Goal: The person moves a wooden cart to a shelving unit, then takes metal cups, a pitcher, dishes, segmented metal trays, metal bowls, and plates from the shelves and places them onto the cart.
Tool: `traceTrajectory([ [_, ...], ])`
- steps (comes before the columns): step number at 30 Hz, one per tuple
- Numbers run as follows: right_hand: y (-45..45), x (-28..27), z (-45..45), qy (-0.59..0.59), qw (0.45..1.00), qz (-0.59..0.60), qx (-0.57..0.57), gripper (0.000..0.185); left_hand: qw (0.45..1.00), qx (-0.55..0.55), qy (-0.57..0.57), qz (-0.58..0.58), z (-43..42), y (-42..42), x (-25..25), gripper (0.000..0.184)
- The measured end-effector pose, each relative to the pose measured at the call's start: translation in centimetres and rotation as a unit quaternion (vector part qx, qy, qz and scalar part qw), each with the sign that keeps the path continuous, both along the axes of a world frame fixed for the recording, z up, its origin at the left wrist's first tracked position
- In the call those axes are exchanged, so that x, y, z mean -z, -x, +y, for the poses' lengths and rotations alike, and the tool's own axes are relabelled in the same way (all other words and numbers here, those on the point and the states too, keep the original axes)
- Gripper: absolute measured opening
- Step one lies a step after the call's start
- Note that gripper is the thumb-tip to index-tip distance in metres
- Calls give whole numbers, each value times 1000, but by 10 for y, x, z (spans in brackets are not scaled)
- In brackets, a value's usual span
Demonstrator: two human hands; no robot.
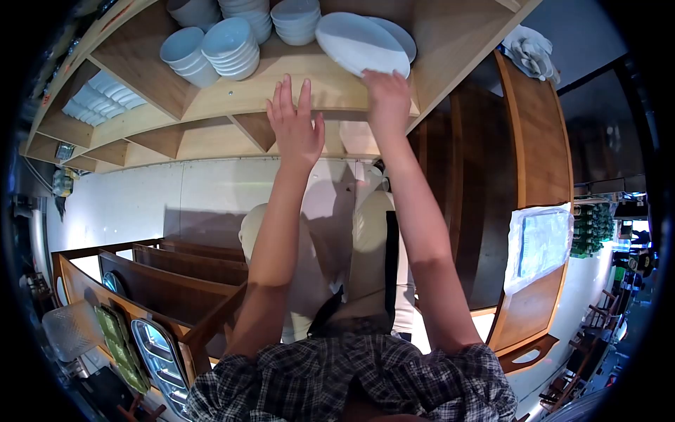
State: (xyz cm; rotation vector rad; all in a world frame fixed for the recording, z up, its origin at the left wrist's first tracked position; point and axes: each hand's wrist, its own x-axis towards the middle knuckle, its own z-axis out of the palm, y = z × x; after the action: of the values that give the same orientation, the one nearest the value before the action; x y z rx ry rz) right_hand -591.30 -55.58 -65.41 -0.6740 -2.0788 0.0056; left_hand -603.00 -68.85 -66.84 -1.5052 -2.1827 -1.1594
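Observation:
My right hand [389, 100] is closed at the lower rim of a large white oval plate [358, 42] on the wooden shelf; its fingertips are partly hidden against the rim. Behind that plate, part of another white plate [401, 39] shows. My left hand [295, 130] is held up in front of the shelf edge, fingers spread, with nothing in it. To its upper left stand stacks of white bowls [230, 49], and another bowl stack [295, 21] is left of the plates.
The wooden shelf unit [316, 84] has dividers, with stacked white dishes [102, 98] in a left compartment. A wooden cabinet [541, 133] on the right carries a plastic-wrapped pack [540, 246]. At lower left stands a wooden rack [176, 281] with metal trays [158, 359] beside it.

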Motion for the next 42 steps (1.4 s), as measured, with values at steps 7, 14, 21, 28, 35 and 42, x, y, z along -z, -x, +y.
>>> traceTrajectory([
  [7,2,-1,-42,-41,988,-93,-113,20,987,-32,113,110,-6,4,-20,62],
  [14,4,21,-41,-30,975,-119,-186,21,977,-30,181,112,-5,12,7,37],
  [21,7,23,-35,13,961,-159,-228,20,976,-15,210,50,-6,16,23,31],
  [28,11,15,43,89,990,-3,-113,21,969,-5,246,35,-6,22,31,36],
  [35,-4,37,89,53,977,-205,-19,23,978,-62,190,63,-6,18,17,63],
  [42,2,5,70,-90,990,-107,38,22,988,-68,139,-2,-1,15,12,77],
])
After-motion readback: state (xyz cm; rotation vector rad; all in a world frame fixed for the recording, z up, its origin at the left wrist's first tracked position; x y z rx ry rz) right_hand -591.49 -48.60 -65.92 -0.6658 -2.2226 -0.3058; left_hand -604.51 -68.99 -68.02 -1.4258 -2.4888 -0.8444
